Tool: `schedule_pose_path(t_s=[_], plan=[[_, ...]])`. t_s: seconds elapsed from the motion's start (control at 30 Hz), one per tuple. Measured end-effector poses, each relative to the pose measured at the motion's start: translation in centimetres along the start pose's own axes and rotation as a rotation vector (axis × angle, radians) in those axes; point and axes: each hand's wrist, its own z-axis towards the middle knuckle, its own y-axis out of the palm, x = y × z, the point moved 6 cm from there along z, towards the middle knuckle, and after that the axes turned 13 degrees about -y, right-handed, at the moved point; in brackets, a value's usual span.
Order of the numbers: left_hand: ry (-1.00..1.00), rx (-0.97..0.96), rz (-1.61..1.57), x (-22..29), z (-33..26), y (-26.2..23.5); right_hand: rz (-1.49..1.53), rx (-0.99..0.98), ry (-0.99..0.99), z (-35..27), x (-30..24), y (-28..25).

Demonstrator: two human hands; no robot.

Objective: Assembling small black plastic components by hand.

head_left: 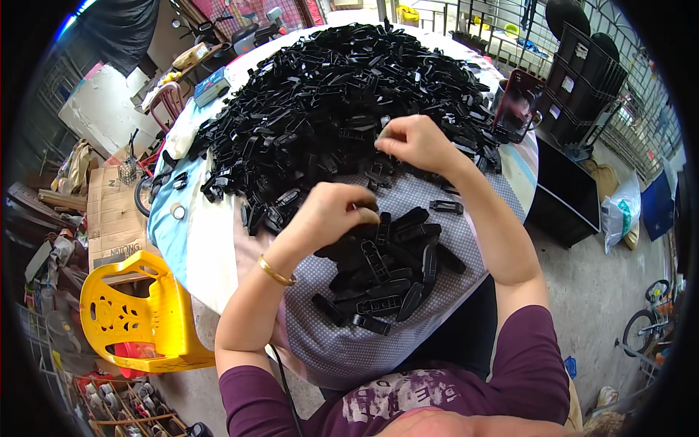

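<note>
Left hand [331,211] curled shut, fingertips pinching a small black plastic clip at the near edge of a big heap of black plastic clips [342,95] on the cloth-covered round worktop [196,240]; right hand [415,142] closed w/ fingers pinched on another clip at heap's front; smaller batch of black clips [386,280] lies nearer the person, just below left hand; yellow plastic chair [135,313] stands left of worktop.

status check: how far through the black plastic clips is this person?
Early. Done, it seems: a small batch of black oblong plastic clips lies near the person on the dotted grey cloth. In hand: the left hand rests on that batch; the right hand pinches something small at the heap's edge. Left: the large heap of black plastic clips, by far the bigger share.
</note>
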Motion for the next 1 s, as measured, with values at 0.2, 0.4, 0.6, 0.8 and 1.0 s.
schedule_pose_path(t_s=[0.2,0.4,0.6,0.8,1.0], plan=[[-0.325,-0.069,-0.27,-3.2,1.5,0.1,-0.421,-0.361,0.007,-0.8,-1.8,2.9],[-0.102,0.657,0.038,-2.6,-0.3,-8.4,-0.571,-0.4,-0.065,-1.1,-2.1,5.2],[-0.05,0.365,0.55,-3.4,-0.6,-3.9,-0.154,-0.048,-0.027,-0.1,-1.7,2.7],[0.026,0.462,0.756,-3.7,0.2,-2.0,0.736,0.033,0.321,0.0,-1.3,2.3],[0.045,0.516,0.566,-4.1,0.4,-2.4,0.822,0.128,0.297,0.0,0.0,2.2]])
